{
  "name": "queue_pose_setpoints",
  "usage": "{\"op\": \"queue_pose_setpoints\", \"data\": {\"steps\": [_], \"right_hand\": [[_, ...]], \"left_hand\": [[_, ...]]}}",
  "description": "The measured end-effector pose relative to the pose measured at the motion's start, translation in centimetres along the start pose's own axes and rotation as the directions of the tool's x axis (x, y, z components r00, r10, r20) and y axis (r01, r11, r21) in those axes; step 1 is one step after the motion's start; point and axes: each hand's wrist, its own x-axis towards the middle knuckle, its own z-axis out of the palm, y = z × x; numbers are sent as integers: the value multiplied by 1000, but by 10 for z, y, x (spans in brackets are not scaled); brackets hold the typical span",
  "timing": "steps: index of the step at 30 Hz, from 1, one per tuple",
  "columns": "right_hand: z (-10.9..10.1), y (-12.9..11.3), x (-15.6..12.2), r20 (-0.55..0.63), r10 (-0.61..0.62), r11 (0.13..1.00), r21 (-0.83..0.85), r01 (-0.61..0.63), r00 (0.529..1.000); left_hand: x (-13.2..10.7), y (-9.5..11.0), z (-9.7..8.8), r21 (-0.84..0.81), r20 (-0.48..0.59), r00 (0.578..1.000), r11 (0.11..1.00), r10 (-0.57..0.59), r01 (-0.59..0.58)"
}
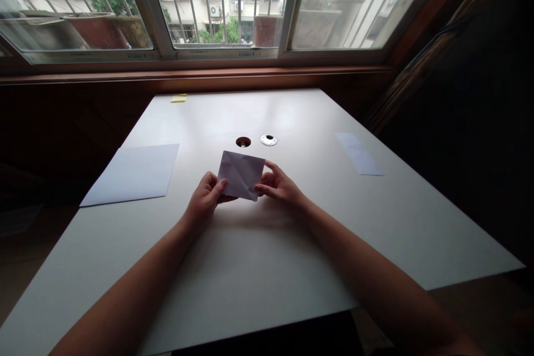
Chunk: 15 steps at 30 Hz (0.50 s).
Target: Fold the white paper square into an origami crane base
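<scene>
A small folded sheet of white paper [241, 174] is held up just above the white table [258, 256], tilted, with crease lines across it. My left hand [205, 200] pinches its lower left corner with thumb on top. On the paper's right edge my right hand [278, 185] grips with fingers curled behind and thumb in front. Both forearms reach in from the bottom of the view.
A larger white sheet [133, 173] lies flat at the table's left. A narrow paper strip [359, 153] lies at the right. A cable hole [243, 142] and its round cap [268, 139] sit behind the hands. Yellow sticky notes [179, 98] rest at the far edge, under the window.
</scene>
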Motion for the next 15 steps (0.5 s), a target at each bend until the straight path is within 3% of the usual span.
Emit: {"op": "queue_pose_setpoints", "data": {"steps": [8, 15], "right_hand": [[7, -11, -2, 66, 128, 990, 45, -131, 990], [8, -9, -1, 36, 130, 988, 81, -133, 991]], "left_hand": [[2, -2, 1, -23, 0, 1000, 999, -27, 27], [3, -4, 1, -25, -21, 1000, 1000, -15, 14]]}}
